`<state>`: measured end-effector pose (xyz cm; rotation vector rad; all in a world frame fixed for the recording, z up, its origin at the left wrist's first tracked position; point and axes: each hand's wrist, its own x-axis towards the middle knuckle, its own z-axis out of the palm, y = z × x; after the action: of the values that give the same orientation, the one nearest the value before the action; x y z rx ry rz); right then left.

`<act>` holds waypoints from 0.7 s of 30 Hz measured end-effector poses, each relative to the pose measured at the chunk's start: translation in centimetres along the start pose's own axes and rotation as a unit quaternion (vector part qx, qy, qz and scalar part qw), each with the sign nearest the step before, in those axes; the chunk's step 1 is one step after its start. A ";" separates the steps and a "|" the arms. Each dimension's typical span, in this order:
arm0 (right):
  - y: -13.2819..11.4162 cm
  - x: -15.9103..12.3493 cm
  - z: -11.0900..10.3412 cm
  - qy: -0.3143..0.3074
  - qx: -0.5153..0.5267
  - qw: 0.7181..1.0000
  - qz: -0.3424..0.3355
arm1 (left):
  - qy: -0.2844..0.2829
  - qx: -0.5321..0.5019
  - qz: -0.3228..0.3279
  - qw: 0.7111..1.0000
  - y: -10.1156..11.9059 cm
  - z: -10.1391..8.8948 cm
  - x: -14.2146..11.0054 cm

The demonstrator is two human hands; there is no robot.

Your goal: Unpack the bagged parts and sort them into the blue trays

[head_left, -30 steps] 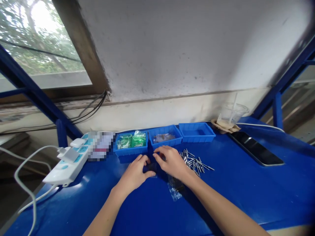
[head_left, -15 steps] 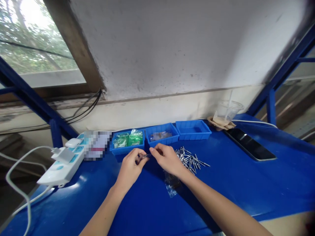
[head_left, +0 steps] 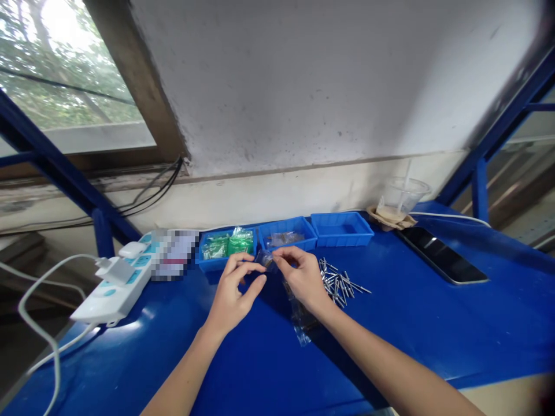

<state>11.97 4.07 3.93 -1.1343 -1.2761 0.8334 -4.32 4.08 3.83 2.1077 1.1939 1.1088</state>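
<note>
Blue table (head_left: 247,375): step in hand looks like fine two-handed work; next move seems to call for light, steady pinch. Middle tray (head_left: 309,241) just beyond hands. Forearms (head_left: 182,370) converge from near edge. Left hand (head_left: 234,294) loosely spread, apparently holding nothing. Right hand (head_left: 307,280) pinches small clear bag (head_left: 265,259) before tray.

head-worn view, forward and down over tabletop (head_left: 260,370)
</note>
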 end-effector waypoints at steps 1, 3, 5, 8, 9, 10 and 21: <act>-0.3 -0.2 -0.1 0.011 -0.037 0.998 -0.055 | -0.002 -0.025 -0.020 0.999 0.0 -0.1 0.0; -0.6 -0.6 -0.3 0.009 -0.093 0.982 -0.164 | -0.003 -0.095 -0.086 0.992 -0.1 -0.1 0.1; -0.6 -1.2 -0.1 -0.014 -0.122 0.961 -0.247 | -0.002 -0.174 -0.164 0.971 -0.5 -0.1 0.2; -0.1 -1.7 0.4 -0.048 -0.149 0.942 -0.296 | -0.006 -0.242 -0.212 0.947 -1.1 0.0 0.3; 0.1 -1.8 0.6 -0.050 -0.159 0.943 -0.289 | 0.005 -0.243 -0.204 0.948 -1.2 0.0 0.3; 0.2 -1.8 0.7 -0.048 -0.166 0.947 -0.270 | 0.026 -0.231 -0.186 0.955 -1.3 0.0 0.3; -1.1 0.2 0.1 -0.078 0.120 0.974 0.174 | 0.083 0.111 0.157 0.978 -0.7 0.8 -0.1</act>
<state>11.79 3.95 5.01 -1.1278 -1.0797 1.3246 -4.03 4.35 2.84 2.4810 1.1276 1.3684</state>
